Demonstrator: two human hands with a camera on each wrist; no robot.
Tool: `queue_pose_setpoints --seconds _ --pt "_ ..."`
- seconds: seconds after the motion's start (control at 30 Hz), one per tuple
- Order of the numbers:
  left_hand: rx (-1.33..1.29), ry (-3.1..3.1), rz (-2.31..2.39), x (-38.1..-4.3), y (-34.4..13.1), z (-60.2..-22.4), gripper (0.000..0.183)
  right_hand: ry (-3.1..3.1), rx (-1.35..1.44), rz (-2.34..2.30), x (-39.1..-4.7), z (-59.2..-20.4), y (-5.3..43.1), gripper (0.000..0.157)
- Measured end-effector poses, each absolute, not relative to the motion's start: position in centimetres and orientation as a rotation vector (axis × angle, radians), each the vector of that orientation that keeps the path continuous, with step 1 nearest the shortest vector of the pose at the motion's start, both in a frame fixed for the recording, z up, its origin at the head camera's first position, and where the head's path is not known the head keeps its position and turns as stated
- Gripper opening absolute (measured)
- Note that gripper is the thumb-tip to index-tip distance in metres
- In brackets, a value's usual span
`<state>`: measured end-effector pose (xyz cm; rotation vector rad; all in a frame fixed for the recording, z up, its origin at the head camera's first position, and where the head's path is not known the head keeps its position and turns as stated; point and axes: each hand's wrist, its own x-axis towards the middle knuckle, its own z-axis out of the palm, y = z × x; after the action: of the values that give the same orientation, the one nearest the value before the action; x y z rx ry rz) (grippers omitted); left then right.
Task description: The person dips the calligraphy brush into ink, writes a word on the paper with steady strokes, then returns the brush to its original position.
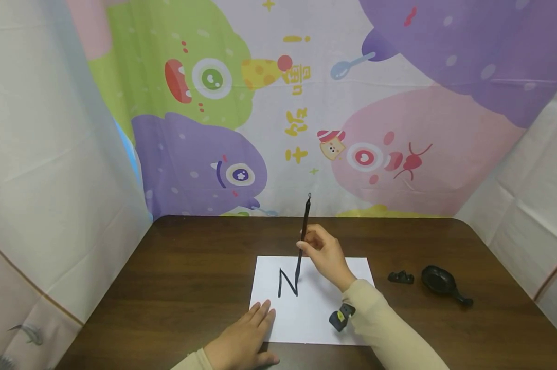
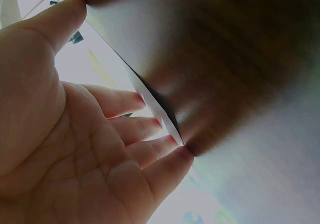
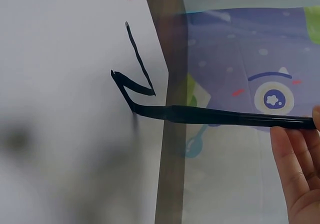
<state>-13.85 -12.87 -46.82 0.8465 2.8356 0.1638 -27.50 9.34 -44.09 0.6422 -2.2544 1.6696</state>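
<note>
In the head view my right hand (image 1: pixel 325 255) pinches a dark brush (image 1: pixel 304 221) near the middle of its handle, held almost upright. The brush tip meets a white sheet of paper (image 1: pixel 320 318) at a black letter N (image 1: pixel 288 282), on its right-hand stroke. In the right wrist view the bristles of the brush (image 3: pixel 200 115) bend against the paper and join the wet-looking line. My left hand (image 1: pixel 243 334) lies flat with spread fingers, its fingertips on the paper's lower left edge. The left wrist view shows the palm of the left hand (image 2: pixel 75 139) and extended fingers.
A black spoon-shaped dish (image 1: pixel 440 280) and a small dark brush rest (image 1: pixel 400 277) stand on the brown table (image 1: pixel 190 267) to the right of the paper. A cartoon-printed curtain (image 1: pixel 306 185) hangs behind the table. A black device (image 1: pixel 341 317) is strapped to the right wrist.
</note>
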Motion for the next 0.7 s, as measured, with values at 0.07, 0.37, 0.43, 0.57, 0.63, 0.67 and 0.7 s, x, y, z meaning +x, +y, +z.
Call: queue_pose_setpoints --seconds 0.07,0.37,0.43,0.57,0.63,0.67,0.7 --pt "0.843 2.832 0.165 -13.9 -12.9 -46.8 0.089 -2.249 0.649 1.677 -27.6 -44.1 9.3 0.024" --pt "0.841 2.828 0.161 -13.9 -12.8 -46.8 0.089 -2.268 0.618 1.687 -28.1 -43.9 9.3 0.026" --pt "0.843 2.831 0.161 -13.9 -12.8 -46.8 0.089 -2.254 0.62 1.69 -28.2 -43.9 9.2 0.026" --pt "0.845 2.836 0.16 -13.8 -12.8 -46.8 0.089 -2.227 0.621 1.683 -28.5 -44.1 9.1 0.025" --pt "0.845 2.837 0.161 -13.8 -12.8 -46.7 0.089 -2.218 0.614 1.675 -28.6 -44.2 9.0 0.024" --pt "0.844 2.838 0.161 -13.8 -12.8 -46.7 0.089 -2.219 0.611 1.668 -28.6 -44.2 9.0 0.023" --pt "0.842 2.837 0.163 -13.8 -12.8 -46.7 0.089 -2.22 0.607 1.662 -28.7 -44.2 9.0 0.023"
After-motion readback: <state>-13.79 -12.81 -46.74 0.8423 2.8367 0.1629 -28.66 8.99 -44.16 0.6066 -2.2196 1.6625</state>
